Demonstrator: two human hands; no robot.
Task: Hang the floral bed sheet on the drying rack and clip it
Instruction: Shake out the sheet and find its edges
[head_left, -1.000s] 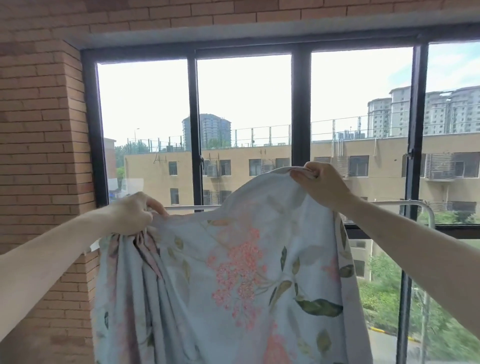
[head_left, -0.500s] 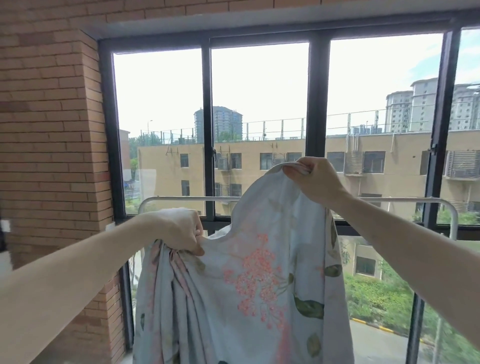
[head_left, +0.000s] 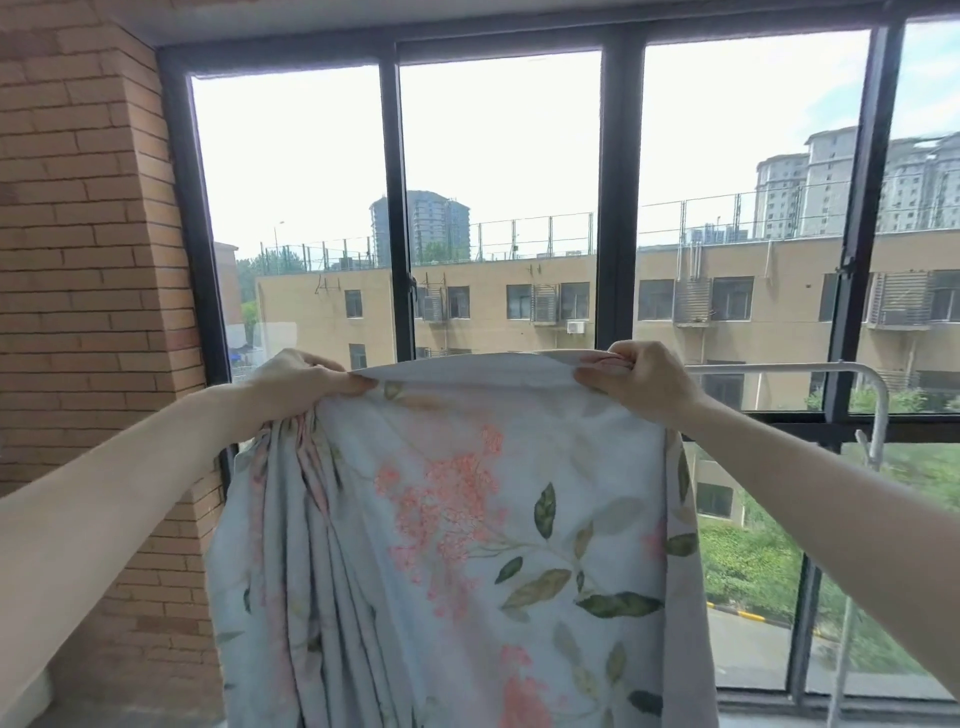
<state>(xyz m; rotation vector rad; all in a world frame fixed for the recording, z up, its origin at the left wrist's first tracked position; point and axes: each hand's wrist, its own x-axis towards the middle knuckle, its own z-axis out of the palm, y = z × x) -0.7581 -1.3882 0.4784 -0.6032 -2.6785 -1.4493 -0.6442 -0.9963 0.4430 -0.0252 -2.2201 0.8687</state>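
A person holds a floral bed sheet (head_left: 467, 545) up at arm's length before a wide black-framed window (head_left: 618, 208), both bare forearms reaching in from the near edge. The left hand (head_left: 306, 382) grips a bunched corner of the cloth, fingers curled round it and thumb pressed along the top hem, so that thick folds hang down on the left. The right hand (head_left: 641, 382) pinches the hem at the other end — fingers curled over the edge, thumb under it. Between the two hands the top edge runs taut and nearly level, and the sheet, pale with pink blossom and green leaves, falls out of view at the bottom. The white tube of the drying rack (head_left: 810, 369) shows to the right, just beyond the right hand, bending downward at its far right end; whether the sheet touches the rail cannot be told. A brick wall (head_left: 88, 260) stands at the left — apartment blocks rise outside the glass.
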